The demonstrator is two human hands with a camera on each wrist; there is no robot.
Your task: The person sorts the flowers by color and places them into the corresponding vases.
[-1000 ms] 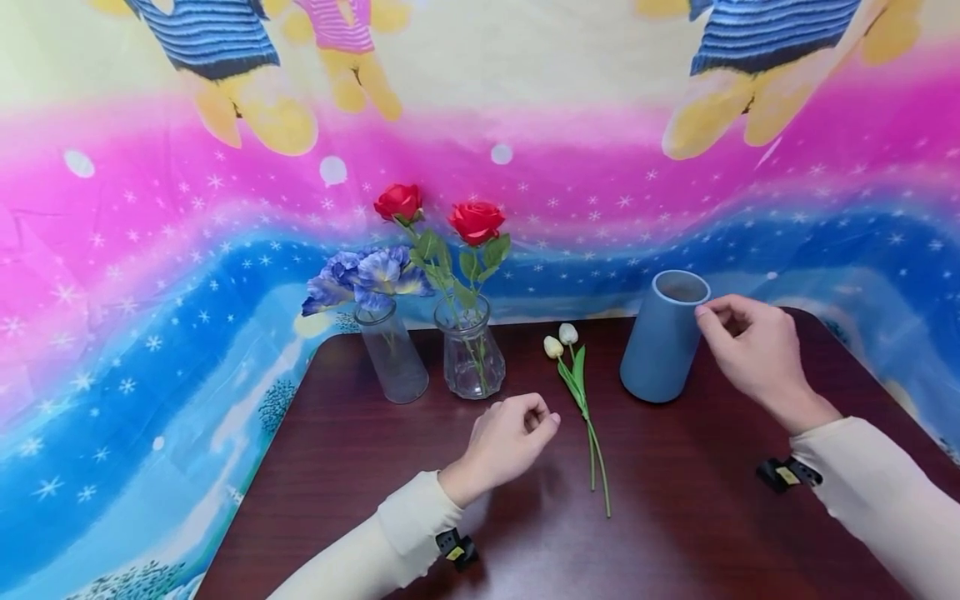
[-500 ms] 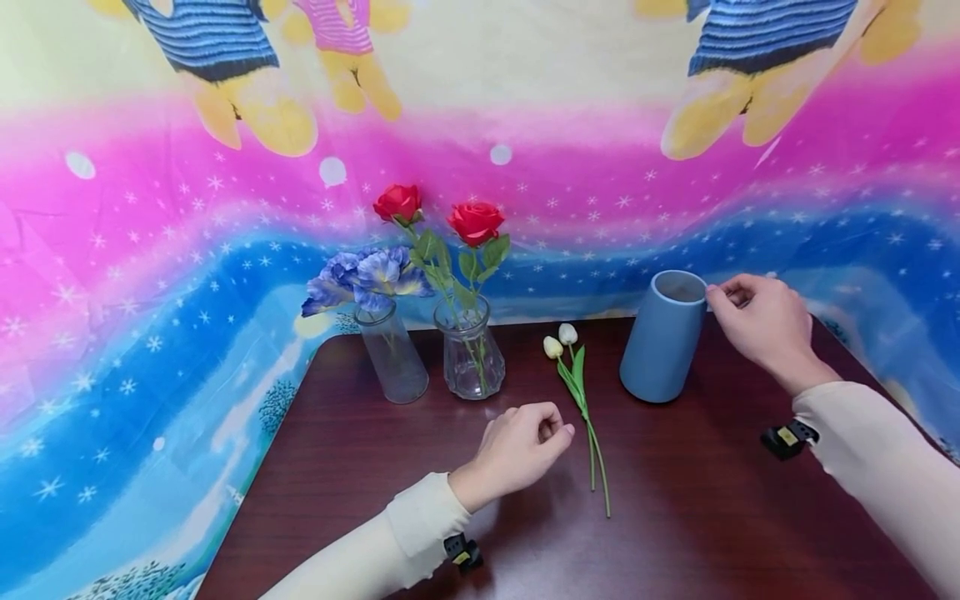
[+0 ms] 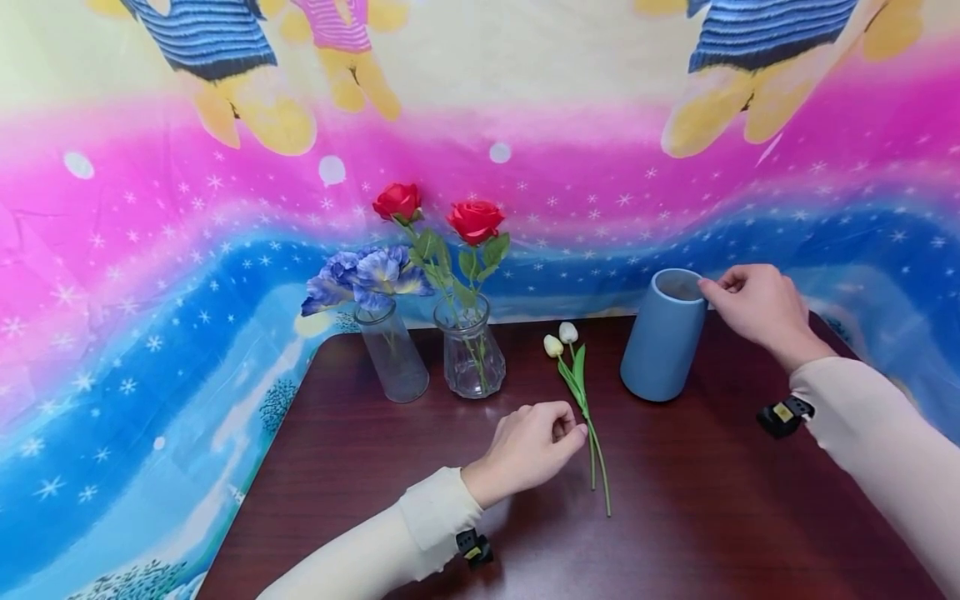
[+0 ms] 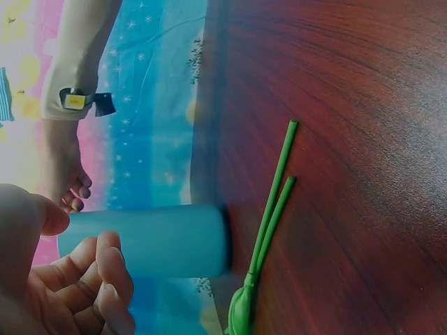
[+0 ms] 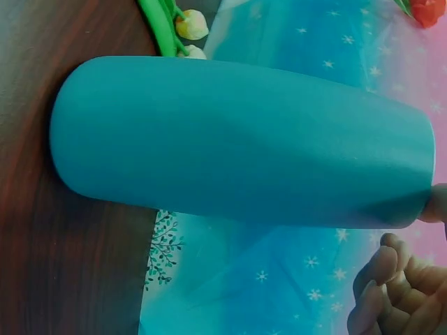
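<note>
My left hand (image 3: pixel 532 446), fingers loosely curled, hovers beside the stems of two white tulips (image 3: pixel 582 400) lying on the table. In the left wrist view, a gap shows between its thumb (image 4: pixel 52 216) and fingers, with nothing held. At the right, a tall blue-grey vase (image 3: pixel 660 350) stands upright, and no flowers show in its mouth. My right hand (image 3: pixel 761 308) is at its rim, the thumb tip on or very close to the edge. The other fingers (image 5: pixel 377 269) curl loosely outside the vase in the right wrist view.
A clear glass vase (image 3: pixel 491 371) with two red roses (image 3: pixel 476 222) stands at the back. Left of it is a narrow glass vase (image 3: pixel 401 371) with blue-purple flowers (image 3: pixel 371 275). A printed cloth (image 3: pixel 585 183) hangs behind the dark wooden table (image 3: pixel 360 450).
My left hand has moved right, closer to the tulip stems. My right hand has risen along the vase's side to its rim. The vases and flowers have stayed in place.
</note>
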